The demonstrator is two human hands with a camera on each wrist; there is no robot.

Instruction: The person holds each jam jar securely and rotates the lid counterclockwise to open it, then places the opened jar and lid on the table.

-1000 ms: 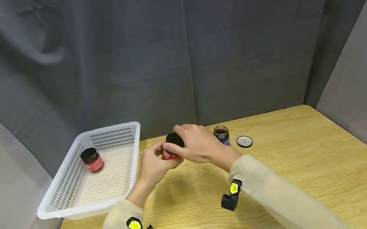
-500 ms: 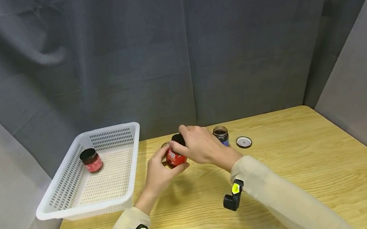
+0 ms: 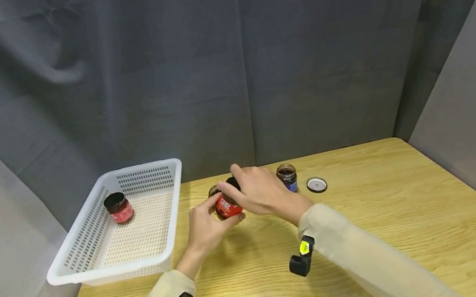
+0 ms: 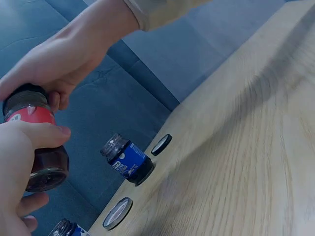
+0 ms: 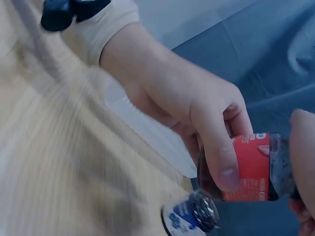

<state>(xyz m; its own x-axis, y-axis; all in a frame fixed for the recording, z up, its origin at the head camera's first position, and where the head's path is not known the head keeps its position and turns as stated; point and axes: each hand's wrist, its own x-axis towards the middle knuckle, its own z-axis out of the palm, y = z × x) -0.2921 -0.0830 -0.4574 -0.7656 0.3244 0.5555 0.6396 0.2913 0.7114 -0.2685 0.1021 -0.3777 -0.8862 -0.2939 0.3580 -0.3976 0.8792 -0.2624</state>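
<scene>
In the head view, my left hand (image 3: 205, 225) holds a jar with a red label (image 3: 229, 206) above the table, thumb and fingers around its body. My right hand (image 3: 260, 190) grips the jar's black lid (image 3: 233, 183) from above. In the left wrist view, the lid (image 4: 25, 92) sits at the jar's neck, mostly under the right hand. A lidless jar with a blue label (image 3: 287, 177) stands just beyond the right hand, its loose lid (image 3: 317, 185) lying beside it. Behind the left hand, a second blue-labelled jar (image 5: 184, 216) is partly hidden; it looks lidless.
A white perforated basket (image 3: 153, 260) stands on the left, with a black-topped, pink-labelled jar (image 3: 119, 209) inside. Another loose lid (image 4: 118, 214) lies between the two blue-labelled jars. A dark curtain (image 3: 188, 73) hangs behind the wooden table (image 3: 372, 231).
My left hand has moved slightly right and nearer, and the jar has turned so that more of its red label shows. The right hand stays on the lid, shifted slightly right.
</scene>
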